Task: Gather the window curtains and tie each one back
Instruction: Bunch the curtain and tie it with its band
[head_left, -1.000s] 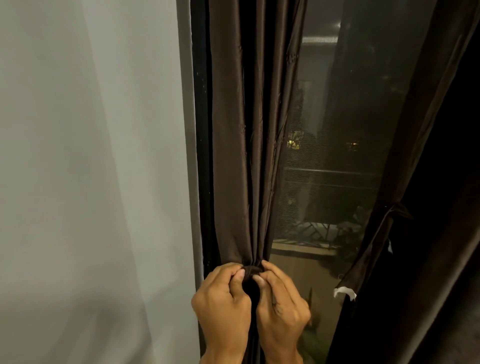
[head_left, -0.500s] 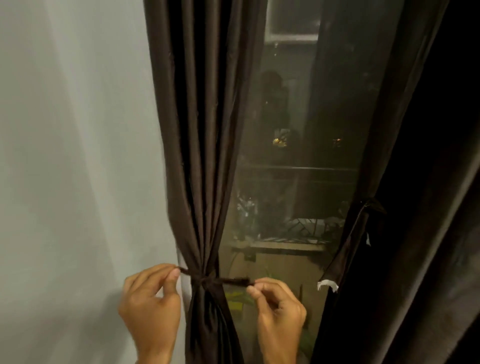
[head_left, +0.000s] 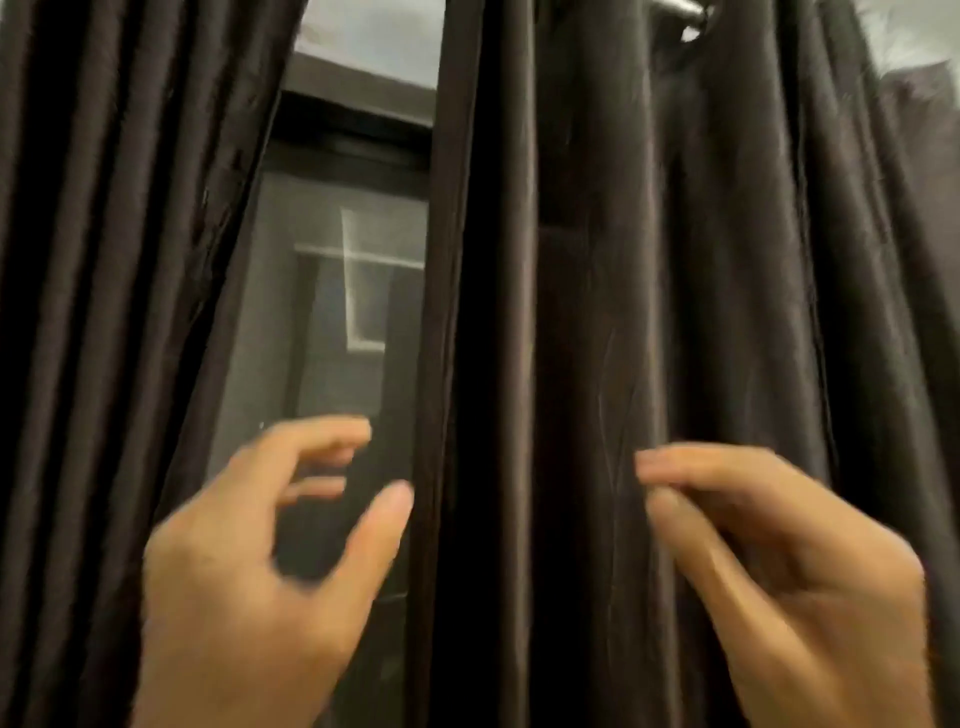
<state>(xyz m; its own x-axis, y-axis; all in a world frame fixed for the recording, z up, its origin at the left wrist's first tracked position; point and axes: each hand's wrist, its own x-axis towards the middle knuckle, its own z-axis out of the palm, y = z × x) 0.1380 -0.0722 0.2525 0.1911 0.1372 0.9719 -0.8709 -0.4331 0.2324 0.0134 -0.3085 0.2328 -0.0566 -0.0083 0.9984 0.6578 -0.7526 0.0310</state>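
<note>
Two dark brown curtains hang at a window (head_left: 337, 312). The left curtain (head_left: 104, 260) falls in folds along the left side. The right curtain (head_left: 597, 234) hangs loose and spread across the middle and right. My left hand (head_left: 249, 587) is raised in front of the glass, fingers curved and spread, thumb close to the right curtain's inner edge, holding nothing. My right hand (head_left: 779, 571) is up in front of the right curtain's folds, fingers together and pointing left, with nothing gripped. Both hands are blurred. The left curtain's tie is out of view.
A metal curtain rod (head_left: 680, 8) shows at the top, with the right curtain hung from it. The dark window frame (head_left: 353, 98) crosses above the glass. A strip of pale ceiling shows at the top right corner.
Both hands let go of the tie on the left curtain and rose. The view swung up and right, so the loose right curtain now fills the middle.
</note>
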